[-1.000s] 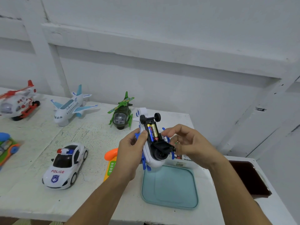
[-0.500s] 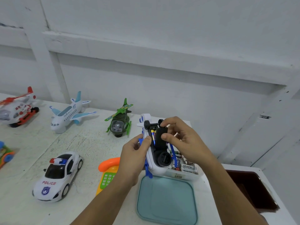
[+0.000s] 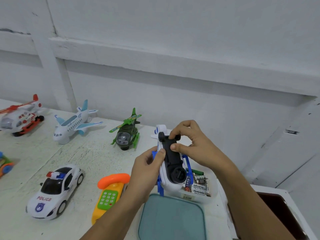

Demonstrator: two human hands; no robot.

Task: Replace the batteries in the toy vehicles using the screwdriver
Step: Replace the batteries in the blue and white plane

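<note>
Your table point(image 3: 90, 153) runs back to the white wall, and its right end stops beside a dark opening point(image 3: 280, 213). The freest patch lies between the police car point(image 3: 55, 191) and the green helicopter point(image 3: 126, 134). Close in it is crowded: the clear tub of batteries point(image 3: 199, 186) sits right under your work, the teal lid point(image 3: 171, 217) is just in front of it, and the toy phone point(image 3: 109, 193) is just left of the lid.

Your left hand point(image 3: 147, 172) wraps the side of the toy plane point(image 3: 165, 181) and holds it belly-up above the tub. Your right hand point(image 3: 199, 146) pinches the black battery cover point(image 3: 168, 153) narrowly, with the thumb pressing it flat and the forefinger curled at the rear wheels.

A second ago the batteries showed in the open bay. Now the cover hides them, and your right hand has moved up to the tail end.
</note>
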